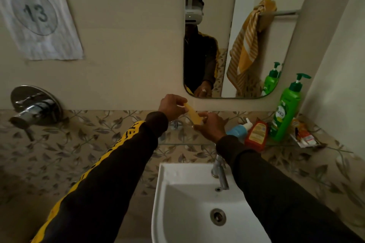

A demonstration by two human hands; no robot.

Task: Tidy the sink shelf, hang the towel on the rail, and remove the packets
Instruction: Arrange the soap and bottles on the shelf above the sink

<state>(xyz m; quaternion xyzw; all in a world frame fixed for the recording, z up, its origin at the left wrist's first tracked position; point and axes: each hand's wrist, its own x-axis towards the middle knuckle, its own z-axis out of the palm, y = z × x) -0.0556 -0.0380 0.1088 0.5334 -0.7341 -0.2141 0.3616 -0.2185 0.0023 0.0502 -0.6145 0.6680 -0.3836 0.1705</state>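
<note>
Mid-frame, just under the mirror (227, 25): left hand (172, 105) and right hand (210, 124) both pinching one thin yellow packet (192, 114), left fingers narrow on its upper end, right fingers narrow on its lower end, held in the air above the glass shelf (185, 144). Right of centre on that shelf: blue bottle (238, 130) and orange pouch (256, 134) lying down, green pump bottle (286, 112) upright, more packets (302, 134) crumpled at the far right edge. Towel (248, 45) already draped over the rail (284, 13) at upper right, bunched rather than spread. Directly below: the basin (197, 203) with its open drain (217, 216). Main risk, as a judgement: a light two-point pinch on a slick sachet, so a slip likely to drop it into the basin. Second risk: opposing pulls tearing it and spilling the contents, whatever they are; cannot tell whether sealed. Third: right sleeve (276, 183) close to the tap (220, 171) and the blue bottle, so a careless sweep toward the far packets liable to knock things off the edge.
</note>
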